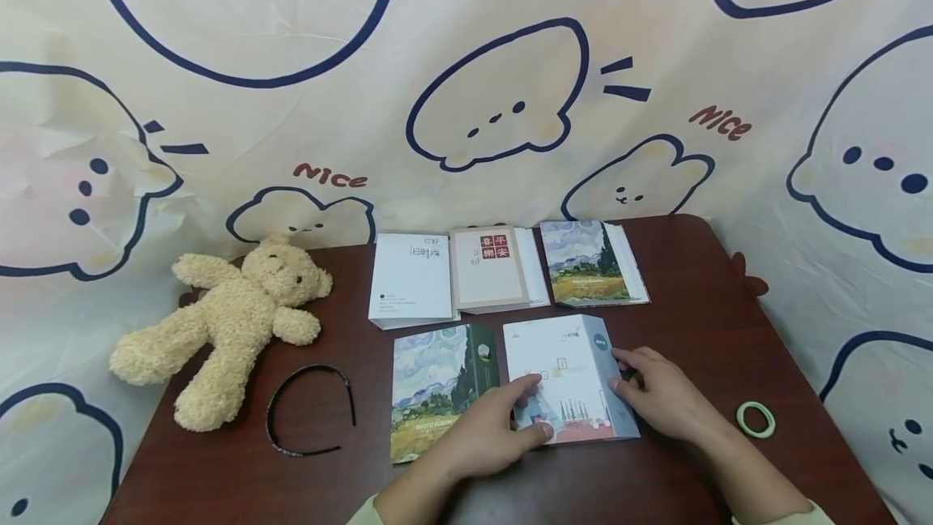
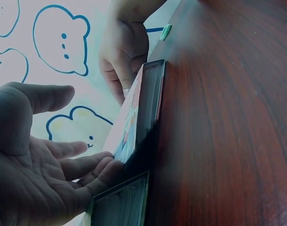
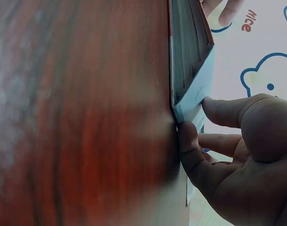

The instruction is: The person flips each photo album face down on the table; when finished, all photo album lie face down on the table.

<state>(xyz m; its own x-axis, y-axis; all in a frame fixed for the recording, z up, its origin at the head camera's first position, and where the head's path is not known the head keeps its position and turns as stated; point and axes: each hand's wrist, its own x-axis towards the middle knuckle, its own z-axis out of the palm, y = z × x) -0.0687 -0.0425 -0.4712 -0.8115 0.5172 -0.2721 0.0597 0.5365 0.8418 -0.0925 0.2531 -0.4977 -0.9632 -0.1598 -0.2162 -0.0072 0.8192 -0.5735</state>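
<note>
A white photo album (image 1: 543,363) with a pink-and-blue illustrated cover and a blue spine strip lies on the table. Its stacked page edges (image 3: 188,47) show in the right wrist view. My left hand (image 1: 490,428) rests at its left side, fingers extended and thumb spread apart; in the left wrist view, fingertips (image 2: 108,162) touch the cover's edge. At the right side, my right hand (image 1: 666,391) holds the blue strip between thumb and bent fingers. Beside it on the left lies a photo album with a painted landscape cover (image 1: 430,387), partly behind my left hand.
Behind stand three more albums in a row: a white one (image 1: 411,278), a beige one (image 1: 492,266) and a landscape one (image 1: 586,262). A teddy bear (image 1: 236,322) and a black headband (image 1: 273,411) lie left. A green ring (image 1: 755,420) sits right on the brown table (image 1: 692,290).
</note>
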